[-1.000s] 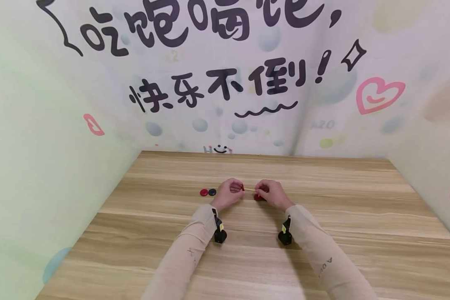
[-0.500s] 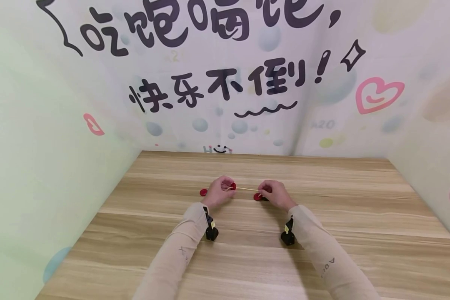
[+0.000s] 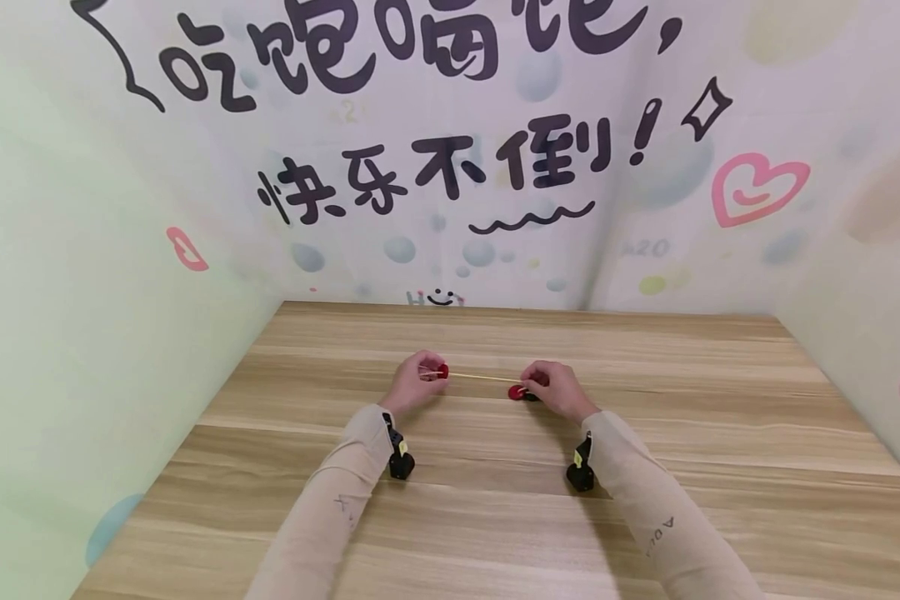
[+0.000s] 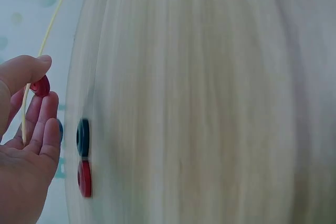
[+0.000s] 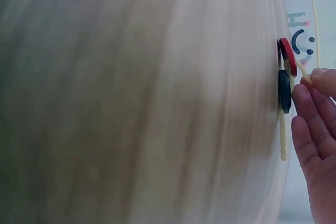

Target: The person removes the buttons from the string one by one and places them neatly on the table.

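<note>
My left hand (image 3: 412,385) pinches a red button (image 3: 443,371) between thumb and fingers, raised over the table. A thin yellow cord (image 3: 487,377) stretches from there to my right hand (image 3: 558,390), whose thumb and finger pinch it. In the left wrist view, the cord's end part crosses the left palm. Beside the right fingertips, a second red button (image 5: 288,56) leans against a dark button (image 5: 284,92) low over the table, with cord running through them and a cord tail (image 5: 283,140) below.
In the left wrist view, a dark blue button (image 4: 83,137) and another red button (image 4: 84,179) lie side by side on the wooden table (image 3: 487,517); the left hand hides them in the head view. A printed wall sheet (image 3: 435,250) stands behind the table.
My left hand has moved left with the red button, sliding along the cord, so more cord shows between the hands. The right hand has shifted slightly right, still pinching the cord.
</note>
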Demonstrator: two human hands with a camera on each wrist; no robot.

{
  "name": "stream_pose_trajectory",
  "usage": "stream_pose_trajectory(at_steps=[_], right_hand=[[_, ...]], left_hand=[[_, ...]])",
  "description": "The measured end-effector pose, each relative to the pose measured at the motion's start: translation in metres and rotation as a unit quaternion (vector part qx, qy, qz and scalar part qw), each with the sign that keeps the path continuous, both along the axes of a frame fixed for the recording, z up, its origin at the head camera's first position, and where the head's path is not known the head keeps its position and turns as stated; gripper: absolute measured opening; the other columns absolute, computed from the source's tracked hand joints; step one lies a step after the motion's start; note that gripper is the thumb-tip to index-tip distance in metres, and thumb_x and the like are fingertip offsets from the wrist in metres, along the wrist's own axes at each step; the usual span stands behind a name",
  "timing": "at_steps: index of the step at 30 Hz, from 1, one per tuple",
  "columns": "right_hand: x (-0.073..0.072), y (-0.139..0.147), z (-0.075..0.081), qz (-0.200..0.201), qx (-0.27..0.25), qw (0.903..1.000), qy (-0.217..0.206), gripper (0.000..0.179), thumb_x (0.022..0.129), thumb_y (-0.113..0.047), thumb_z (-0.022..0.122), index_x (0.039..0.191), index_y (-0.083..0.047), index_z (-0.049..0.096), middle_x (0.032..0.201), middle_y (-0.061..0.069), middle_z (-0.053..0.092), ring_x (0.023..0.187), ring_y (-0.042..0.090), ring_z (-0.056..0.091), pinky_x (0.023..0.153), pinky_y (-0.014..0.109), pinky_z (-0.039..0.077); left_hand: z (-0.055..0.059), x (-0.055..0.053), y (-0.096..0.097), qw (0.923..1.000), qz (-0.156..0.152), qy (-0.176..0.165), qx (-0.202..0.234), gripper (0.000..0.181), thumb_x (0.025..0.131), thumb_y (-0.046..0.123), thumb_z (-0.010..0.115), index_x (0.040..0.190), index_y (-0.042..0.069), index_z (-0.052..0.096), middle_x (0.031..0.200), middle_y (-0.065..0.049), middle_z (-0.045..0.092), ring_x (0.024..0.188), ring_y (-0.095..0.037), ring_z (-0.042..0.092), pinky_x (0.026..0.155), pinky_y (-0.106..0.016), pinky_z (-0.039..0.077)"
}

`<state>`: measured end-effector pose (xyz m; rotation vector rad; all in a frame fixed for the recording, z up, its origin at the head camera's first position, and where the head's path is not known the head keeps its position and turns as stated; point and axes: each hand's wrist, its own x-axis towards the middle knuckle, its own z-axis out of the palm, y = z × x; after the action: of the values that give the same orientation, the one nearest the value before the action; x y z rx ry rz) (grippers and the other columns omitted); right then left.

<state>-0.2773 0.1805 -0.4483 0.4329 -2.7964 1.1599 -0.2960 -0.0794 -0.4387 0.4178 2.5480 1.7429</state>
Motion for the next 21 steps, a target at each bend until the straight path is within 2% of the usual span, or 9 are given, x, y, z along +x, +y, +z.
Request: stream_pose_trajectory(at_steps=[4,9,21], right_hand=[[0.001,0.000,0.000,-0.001,-0.001,1.0000,-0.001,0.004,0.083,-0.006,0.061,0.085,-0.004,0.063,0.080,0.005,0.061,0.071,0.015,0.052,0.064,0.028,0.044],[0.002,0.001,0.000,0.003,-0.005,1.0000,0.002,0.004,0.082,-0.006,0.061,0.085,-0.004,0.063,0.080,0.005,0.061,0.071,0.015,0.052,0.063,0.028,0.044],[0.001,0.003,-0.002,0.001,-0.010,0.9999,0.007,0.003,0.082,-0.007,0.062,0.084,-0.004,0.062,0.078,0.004,0.061,0.069,0.014,0.052,0.062,0.027,0.044]], left_hand=[[-0.001,-0.001,-0.009,0.9999,0.012,-0.005,-0.001,0.029,0.071,-0.008,0.067,0.097,-0.006,0.055,0.094,-0.019,0.059,0.086,-0.030,0.058,0.076,-0.033,0.048],[-0.003,-0.004,-0.020,0.9995,0.021,-0.006,-0.023,0.030,0.071,-0.006,0.068,0.098,-0.004,0.055,0.094,-0.017,0.058,0.084,-0.026,0.057,0.077,-0.032,0.047],[-0.003,0.000,-0.047,0.9983,0.009,-0.023,-0.053,0.032,0.074,-0.002,0.066,0.103,-0.004,0.054,0.099,-0.017,0.056,0.090,-0.027,0.054,0.082,-0.035,0.044]])
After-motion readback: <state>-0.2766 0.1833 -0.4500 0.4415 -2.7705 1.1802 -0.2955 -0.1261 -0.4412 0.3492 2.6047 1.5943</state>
